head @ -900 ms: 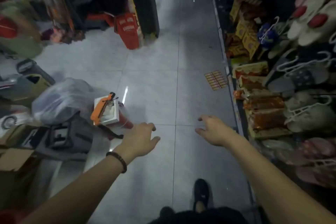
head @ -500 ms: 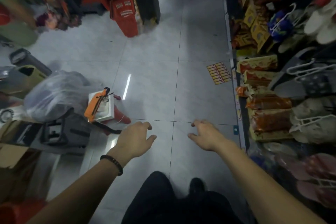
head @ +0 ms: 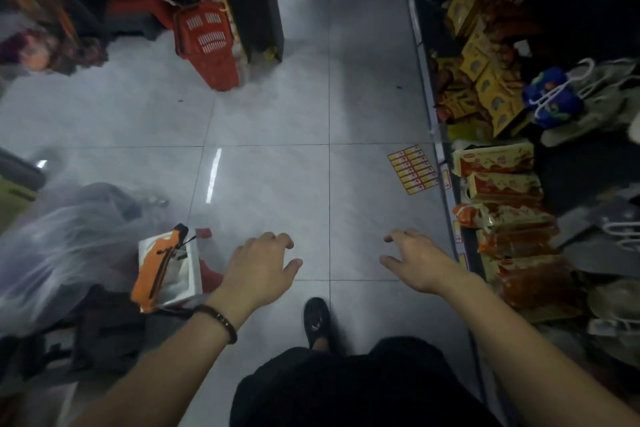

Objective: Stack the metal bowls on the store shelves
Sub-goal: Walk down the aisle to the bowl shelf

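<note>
No metal bowls show in this view. My left hand (head: pixel 259 267), with a dark bead bracelet on its wrist, hangs over the grey tiled floor (head: pixel 270 114) with loosely curled fingers and holds nothing. My right hand (head: pixel 415 262) hovers at the same height a little to the right, fingers spread and relaxed, also empty. The store shelf (head: pixel 446 170) runs along the right, its edge just right of my right hand. My black shoe (head: pixel 316 321) steps forward between the two arms.
Packaged snacks (head: pixel 495 163) and hanging slippers (head: pixel 554 97) fill the right shelf. A yellow sticker sheet (head: pixel 414 169) lies on the floor. Red shopping baskets (head: pixel 207 42) lean on a dark shelf end at the back. A plastic bag (head: pixel 65 246) and an orange-and-white box (head: pixel 166 267) crowd the left.
I have walked forward down the aisle; the floor and shelves slid toward me. Both hands stay out in front, empty, and the foot has swung forward.
</note>
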